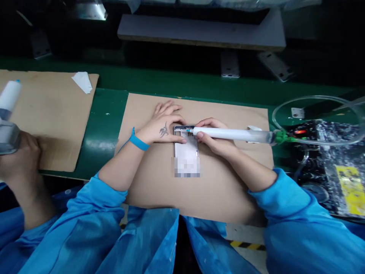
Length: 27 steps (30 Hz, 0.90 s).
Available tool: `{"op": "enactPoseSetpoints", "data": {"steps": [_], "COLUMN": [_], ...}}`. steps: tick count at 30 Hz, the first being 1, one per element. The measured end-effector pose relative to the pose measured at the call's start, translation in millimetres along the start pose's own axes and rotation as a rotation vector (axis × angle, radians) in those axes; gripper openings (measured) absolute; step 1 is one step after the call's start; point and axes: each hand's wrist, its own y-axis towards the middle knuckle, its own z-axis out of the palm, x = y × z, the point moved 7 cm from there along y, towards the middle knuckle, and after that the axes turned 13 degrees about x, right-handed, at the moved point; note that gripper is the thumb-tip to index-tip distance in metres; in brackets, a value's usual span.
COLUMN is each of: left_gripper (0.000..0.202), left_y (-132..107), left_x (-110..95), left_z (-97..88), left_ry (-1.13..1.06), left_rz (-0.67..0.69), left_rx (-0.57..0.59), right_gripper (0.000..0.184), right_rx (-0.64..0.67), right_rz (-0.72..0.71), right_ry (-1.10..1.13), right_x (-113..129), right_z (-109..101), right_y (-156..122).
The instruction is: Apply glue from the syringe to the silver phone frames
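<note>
A silver phone frame (pixel 186 152) lies on a brown cardboard mat (pixel 216 190) in front of me. My left hand (pixel 164 123) rests flat on the mat with its fingers stretched out and the thumb pressing the frame's left edge. My right hand (pixel 212 139) is closed round a white glue syringe (pixel 230 134), whose blue tip touches the frame's top edge. A clear hose (pixel 316 99) runs from the syringe's green rear end in a loop to the right.
A co-worker's hand (pixel 17 152) at the far left holds another dispenser (pixel 8 99) over a second cardboard mat (pixel 57 110). A folded white paper (pixel 82 81) lies on it. Phone parts (pixel 230 64) ride the dark belt behind. A control box (pixel 330 152) sits at right.
</note>
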Motion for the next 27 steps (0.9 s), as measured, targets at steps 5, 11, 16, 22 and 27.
{"op": "enactPoseSetpoints", "data": {"steps": [5, 11, 16, 22, 27], "left_gripper": [0.06, 0.063, 0.064, 0.061, 0.062], "left_y": [6.4, 7.2, 8.0, 8.9, 9.0], "left_x": [-3.2, 1.1, 2.0, 2.4, 3.8], "left_z": [7.8, 14.0, 15.7, 16.3, 16.9], "left_ry": [-0.04, -0.053, -0.052, -0.054, -0.056], "left_rz": [0.049, 0.076, 0.082, 0.086, 0.1], "left_rx": [-0.006, -0.006, -0.004, -0.002, -0.006], "right_gripper": [0.054, 0.045, 0.041, 0.038, 0.035], "right_rx": [-0.029, -0.04, -0.014, -0.017, -0.025], "right_rz": [0.041, 0.003, -0.026, -0.016, -0.012], "right_ry": [-0.058, -0.159, -0.192, -0.228, -0.25], "right_x": [0.2, 8.8, 9.6, 12.2, 14.0], "right_z": [1.2, 3.5, 4.7, 4.0, 3.6], "right_y": [0.3, -0.4, 1.3, 1.7, 2.1]}}
